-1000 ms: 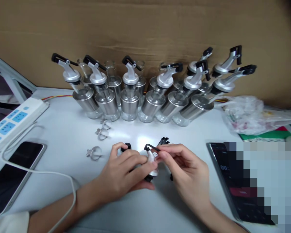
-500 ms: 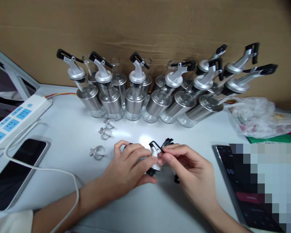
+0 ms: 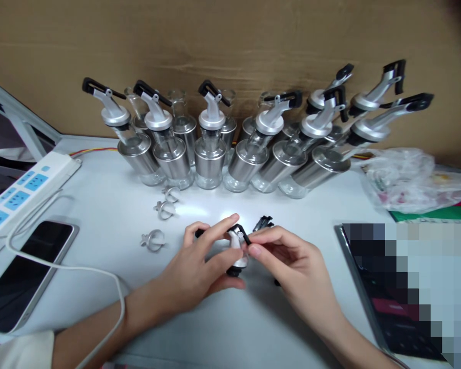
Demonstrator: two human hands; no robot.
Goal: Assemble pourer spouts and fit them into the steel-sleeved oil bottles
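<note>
My left hand [image 3: 203,256] grips a silver pour spout [image 3: 237,256] with a dark stopper at its bottom, thumb along the body and index finger raised near its top. Between thumb and fingertips, my right hand [image 3: 292,256] pinches the black lever [image 3: 246,238] on that spout. Beyond my right fingers lie small black parts [image 3: 263,223], with another black piece partly hidden under that hand. A black part also shows behind my left fingers, mostly covered. To the left, three metal ring clips [image 3: 155,241] rest on the table.
Several glass bottles with steel sleeves [image 3: 210,161] stand in rows at the back, many with spouts. A power strip [image 3: 26,189], a phone [image 3: 30,277] and a white cable lie left. Plastic bags [image 3: 403,179] and a dark-screened device [image 3: 372,287] are at right.
My left index finger has lifted off the spout's side toward its top. The black lever now sits lower against the spout, still pinched by my right hand. Both hands shifted slightly left.
</note>
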